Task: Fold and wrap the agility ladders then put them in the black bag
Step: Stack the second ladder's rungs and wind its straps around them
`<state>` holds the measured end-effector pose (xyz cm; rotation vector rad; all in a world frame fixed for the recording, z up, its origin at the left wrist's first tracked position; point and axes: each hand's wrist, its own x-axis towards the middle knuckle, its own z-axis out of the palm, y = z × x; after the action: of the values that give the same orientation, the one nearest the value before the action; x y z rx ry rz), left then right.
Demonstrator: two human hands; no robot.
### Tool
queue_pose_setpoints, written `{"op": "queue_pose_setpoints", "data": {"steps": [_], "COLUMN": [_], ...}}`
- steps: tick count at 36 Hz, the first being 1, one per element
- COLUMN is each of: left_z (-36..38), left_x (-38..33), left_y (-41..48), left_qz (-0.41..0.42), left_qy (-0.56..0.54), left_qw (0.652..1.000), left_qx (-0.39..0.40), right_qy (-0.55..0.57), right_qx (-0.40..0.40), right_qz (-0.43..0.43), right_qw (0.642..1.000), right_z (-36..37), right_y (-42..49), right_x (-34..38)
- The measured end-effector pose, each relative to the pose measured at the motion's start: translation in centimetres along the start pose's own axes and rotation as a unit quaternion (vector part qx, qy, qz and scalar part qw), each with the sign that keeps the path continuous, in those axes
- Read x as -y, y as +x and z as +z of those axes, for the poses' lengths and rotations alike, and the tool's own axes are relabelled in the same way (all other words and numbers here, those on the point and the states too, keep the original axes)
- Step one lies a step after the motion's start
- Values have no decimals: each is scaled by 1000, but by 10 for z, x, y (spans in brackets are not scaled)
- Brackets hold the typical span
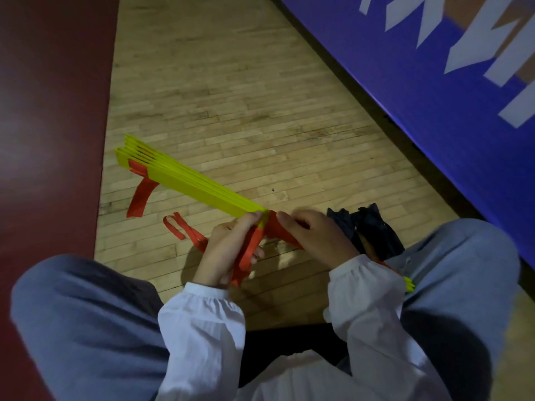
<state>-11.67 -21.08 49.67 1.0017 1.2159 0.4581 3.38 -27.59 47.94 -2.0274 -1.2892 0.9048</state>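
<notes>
Yellow agility ladder rungs, stacked mid-frame, are gripped by the left hand, fingers curled; the right hand pinches their red strap. The black bag lies lower right. The blue banner has cropped, unreadable white lettering; open wood floor lies above.

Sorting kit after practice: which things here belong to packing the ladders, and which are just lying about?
Job: yellow rung stack, red straps, black bag, second yellow bundle by the knee.
Just there: blue banner, dark red floor strip.
</notes>
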Motion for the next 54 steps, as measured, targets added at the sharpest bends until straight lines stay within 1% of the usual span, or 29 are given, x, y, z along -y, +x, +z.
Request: {"op": "queue_pose_setpoints", "data": {"steps": [3,7,11,15,21,26,31,36,40,45,50,54], "left_z": [-1,-8,-14,-19,-23,-20,-19,-21,-27,-32,-34,-32], "left_x": [-2,-4,-6,-7,-11,-13,-14,-13,-11,-9,-9,-11], "left_y": [1,2,1,0,-2,-5,-5,-6,-7,-5,-4,-5], "left_qz": [-2,-33,-43,-48,-31,-11,-16,-18,-19,-21,-11,-16], "left_qy": [-26,-27,-28,-22,-30,-59,-67,-98,-88,-96,-93,-104], "left_qw": [999,997,994,994,996,997,997,994,995,994,993,991], "left_qx": [23,65,98,91,79,54,46,52,52,56,69,80], "right_qy": [4,7,34,62,74,43,19,6,-6,-3,11,51], "right_qx": [-14,-24,-32,-34,-63,-115,-143,-128,-48,0,2,-25], "right_qz": [-2,-2,2,1,-15,-36,-39,-42,-41,-10,7,22], "right_qw": [1000,1000,999,997,995,992,989,991,998,1000,1000,998], "right_z": [2,4,9,14,20,30,34,33,21,12,13,13], "right_y": [-1,-2,-1,0,1,4,3,4,6,4,4,2], "right_x": [1,2,2,3,7,5,10,11,10,-1,-2,-1]}}
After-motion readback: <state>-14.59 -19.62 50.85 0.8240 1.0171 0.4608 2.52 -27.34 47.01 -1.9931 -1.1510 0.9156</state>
